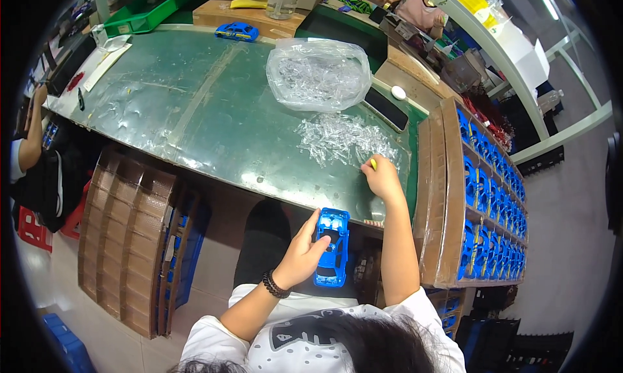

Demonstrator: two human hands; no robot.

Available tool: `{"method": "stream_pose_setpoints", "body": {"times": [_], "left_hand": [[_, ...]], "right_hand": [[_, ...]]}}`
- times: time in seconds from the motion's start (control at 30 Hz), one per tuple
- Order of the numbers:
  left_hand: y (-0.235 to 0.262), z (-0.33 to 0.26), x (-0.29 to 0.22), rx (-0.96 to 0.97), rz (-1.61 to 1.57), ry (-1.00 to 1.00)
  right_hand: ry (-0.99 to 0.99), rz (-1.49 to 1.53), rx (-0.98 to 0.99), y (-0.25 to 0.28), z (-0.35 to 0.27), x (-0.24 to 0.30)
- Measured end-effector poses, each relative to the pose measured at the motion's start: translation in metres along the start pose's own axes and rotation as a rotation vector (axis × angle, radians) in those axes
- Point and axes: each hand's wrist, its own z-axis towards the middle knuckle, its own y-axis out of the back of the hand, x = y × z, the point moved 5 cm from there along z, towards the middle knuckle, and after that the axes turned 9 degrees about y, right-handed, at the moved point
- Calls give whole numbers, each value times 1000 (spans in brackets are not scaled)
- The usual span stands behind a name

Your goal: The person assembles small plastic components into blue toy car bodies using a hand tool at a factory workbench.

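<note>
From my remote seat, my left hand point(300, 256) wraps its grip around a blue toy car body point(331, 247) held below the surface's point(195, 107) near edge, its long axis running near to far. My right hand point(381, 177), at the near right corner, pinches a small yellow piece point(373, 164) beside a scatter of clear plastic parts point(341, 139). A clear bag point(318, 73) lies beyond; blue shells fill the cardboard tray point(483, 198) at right.
</note>
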Motion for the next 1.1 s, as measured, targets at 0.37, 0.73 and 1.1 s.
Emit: {"method": "stream_pose_setpoints", "body": {"times": [0.37,0.73,1.1], "left_hand": [[-6,16,-3,-23,86,-37],[-9,22,-6,-84,261,-152],[-20,13,-28,-306,692,-322]], "right_hand": [[29,430,-46,17,-40,-6],[71,764,82,3,-81,39],[-36,725,-93,-20,-98,38]]}}
